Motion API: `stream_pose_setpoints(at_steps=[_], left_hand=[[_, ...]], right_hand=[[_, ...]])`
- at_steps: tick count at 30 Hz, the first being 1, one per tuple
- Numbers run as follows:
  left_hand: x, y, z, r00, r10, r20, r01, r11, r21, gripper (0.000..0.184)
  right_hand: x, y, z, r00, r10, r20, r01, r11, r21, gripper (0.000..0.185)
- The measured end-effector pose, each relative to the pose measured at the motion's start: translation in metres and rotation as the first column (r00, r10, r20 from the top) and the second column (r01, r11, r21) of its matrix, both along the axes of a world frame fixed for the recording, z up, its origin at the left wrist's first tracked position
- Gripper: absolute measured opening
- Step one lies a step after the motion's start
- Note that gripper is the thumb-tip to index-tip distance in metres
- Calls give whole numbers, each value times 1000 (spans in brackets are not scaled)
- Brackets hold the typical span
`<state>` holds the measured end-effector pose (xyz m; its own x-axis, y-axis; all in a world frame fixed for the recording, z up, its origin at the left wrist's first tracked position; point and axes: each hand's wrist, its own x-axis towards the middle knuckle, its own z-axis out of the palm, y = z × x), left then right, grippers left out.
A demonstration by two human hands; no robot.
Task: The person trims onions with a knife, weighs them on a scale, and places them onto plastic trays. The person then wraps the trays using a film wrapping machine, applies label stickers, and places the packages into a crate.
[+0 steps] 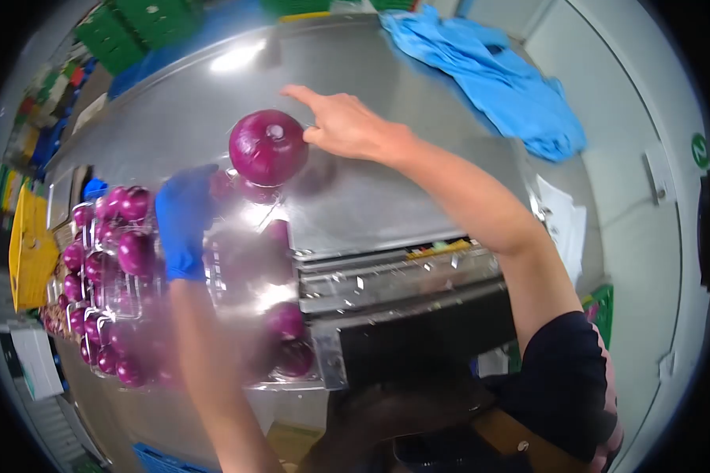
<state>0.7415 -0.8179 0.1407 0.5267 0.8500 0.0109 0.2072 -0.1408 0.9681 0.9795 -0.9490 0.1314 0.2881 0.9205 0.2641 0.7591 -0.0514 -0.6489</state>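
Observation:
A large, round, purple red onion [268, 147] with a pale scar on top is near the middle of the view, above the steel table [386, 197]. I cannot tell whether it rests on the metal. Just to its right is my bare right hand [343, 124], index finger stretched out and thumb at the onion's side, not wrapped round it. My left hand [183, 225], in a blue glove, is smeared by motion over clear plastic packs [138, 296] of smaller red onions [136, 252]. What its fingers hold, if anything, is hidden by blur.
A light blue cloth or garment [497, 79] lies over the table's far right corner. Green crates [142, 31] stand at the back left, a yellow crate [31, 252] at the left. Beside my right arm are white papers [562, 225] and a pale wall [639, 260].

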Motion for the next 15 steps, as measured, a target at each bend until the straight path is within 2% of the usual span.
stream_pose_setpoints(at_steps=[2,4,6,7,8,10,12,13,14,15], left_hand=[[25,-14,-15,971,-226,-78,235,961,147,25],[60,-58,-13,945,-325,-32,324,946,-18,25],[90,-81,-35,895,-446,20,441,876,-194,25],[105,-92,-48,875,-483,31,479,857,-187,25],[116,-108,-52,879,-476,-28,458,858,-232,25],[122,-131,-48,877,-457,149,477,790,-385,25],[123,-124,-51,841,-540,0,520,810,-269,25],[119,-125,-46,845,-525,-102,502,844,-186,25],[110,-128,-43,850,-511,-125,496,858,-136,26],[94,-133,-37,866,-482,-131,467,875,-129,30]], right_hand=[[13,-66,10,997,12,76,-6,997,-74,59],[16,-130,16,993,-106,54,113,983,-145,61],[15,-182,27,969,-247,23,246,942,-230,55],[11,-202,29,948,-317,8,307,912,-273,52],[7,-217,26,931,-362,-41,338,900,-274,53],[2,-246,18,883,-449,-138,400,873,-280,53],[-4,-263,12,864,-442,-242,385,889,-249,53],[-5,-269,4,855,-421,-303,368,904,-216,54],[-4,-276,-2,844,-397,-361,355,918,-179,55],[6,-287,-5,800,-393,-453,292,915,-278,54]])
